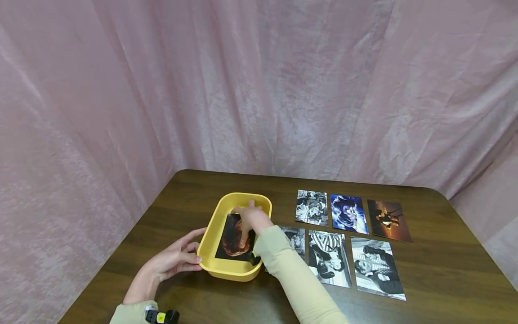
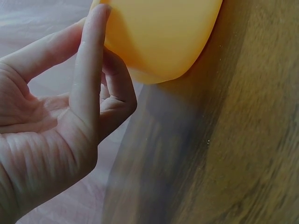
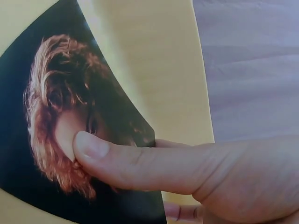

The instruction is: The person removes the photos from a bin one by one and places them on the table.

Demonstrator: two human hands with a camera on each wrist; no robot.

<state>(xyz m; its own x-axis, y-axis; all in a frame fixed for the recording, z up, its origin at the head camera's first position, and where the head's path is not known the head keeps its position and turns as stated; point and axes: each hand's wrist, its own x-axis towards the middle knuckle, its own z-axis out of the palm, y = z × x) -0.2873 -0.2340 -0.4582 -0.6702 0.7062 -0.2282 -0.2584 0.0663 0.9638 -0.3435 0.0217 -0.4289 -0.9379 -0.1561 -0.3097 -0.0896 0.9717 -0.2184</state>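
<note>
A yellow plastic tray point(image 1: 230, 275) stands on the table, left of the middle. My left hand point(image 1: 175, 258) holds its near left side, with the thumb and fingers at the wall; in the left wrist view a fingertip touches the yellow wall point(image 2: 163, 42). My right hand point(image 1: 257, 219) reaches inside the tray. It pinches a dark photo card point(image 3: 60, 60) showing a curly-haired head, with the thumb on the picture and other fingers under the edge. The card looks slightly bowed. Whether more cards lie beneath it is hidden.
Right of the tray, photo cards lie in two rows on the brown wooden table point(image 1: 437, 252). The back row has a black-and-white card point(image 1: 311, 207), a blue card point(image 1: 349, 213) and an orange-brown card point(image 1: 389, 220). My right forearm partly covers the front row's leftmost card point(image 1: 297, 238). Pink curtains hang behind.
</note>
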